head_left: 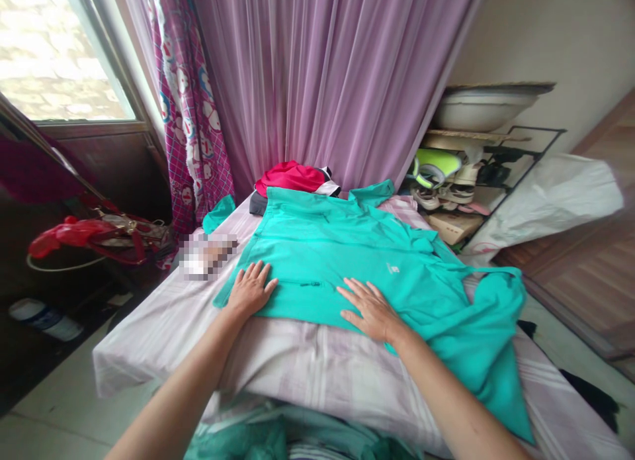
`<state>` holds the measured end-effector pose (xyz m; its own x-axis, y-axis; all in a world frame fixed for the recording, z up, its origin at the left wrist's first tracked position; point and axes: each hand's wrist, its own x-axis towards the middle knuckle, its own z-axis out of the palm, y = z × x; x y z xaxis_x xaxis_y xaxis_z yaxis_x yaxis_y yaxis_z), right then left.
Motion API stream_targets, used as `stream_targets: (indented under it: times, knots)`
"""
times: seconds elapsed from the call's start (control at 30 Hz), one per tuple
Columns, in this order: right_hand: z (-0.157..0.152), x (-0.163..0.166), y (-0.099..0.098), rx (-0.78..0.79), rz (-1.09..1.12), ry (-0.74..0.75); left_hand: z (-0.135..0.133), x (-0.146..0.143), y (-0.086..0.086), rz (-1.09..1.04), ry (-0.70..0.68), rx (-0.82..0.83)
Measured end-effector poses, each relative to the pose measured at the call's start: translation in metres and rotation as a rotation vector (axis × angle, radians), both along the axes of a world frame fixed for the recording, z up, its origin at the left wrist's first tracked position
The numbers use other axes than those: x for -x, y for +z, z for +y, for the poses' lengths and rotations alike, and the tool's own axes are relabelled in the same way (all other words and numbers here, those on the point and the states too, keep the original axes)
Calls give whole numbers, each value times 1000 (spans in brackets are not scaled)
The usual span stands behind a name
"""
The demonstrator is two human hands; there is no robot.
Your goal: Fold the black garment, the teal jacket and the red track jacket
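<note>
Teal shirt (342, 261) — red garment (290, 177) behind, shoe rack (476, 175) right.

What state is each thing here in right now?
Teal shirt: spread flat, one side draped over the edge.
Left hand: open, flat on the shirt.
Right hand: open, flat on the shirt.
Red garment: bundled at the far end.
Purple curtain: drawn shut.
Striped sheet: spread, slightly wrinkled.
</note>
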<state>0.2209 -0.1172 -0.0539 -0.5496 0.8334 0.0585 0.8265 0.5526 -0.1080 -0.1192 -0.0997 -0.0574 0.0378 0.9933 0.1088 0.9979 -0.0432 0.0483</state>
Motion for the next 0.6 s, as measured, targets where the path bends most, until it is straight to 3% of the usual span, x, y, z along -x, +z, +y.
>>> stream_targets:
  times: [0.17, 0.43, 0.6]
  knots:
    - [0, 0, -1, -11, 11, -5, -1, 14, 7, 9, 32, 19]
    - [0, 0, -4, -36, 35, -17, 18, -3, 42, 82, 115, -25]
    - [-1, 1, -1, -22, 44, -23, 44, -5, 28, 30, -25, -79]
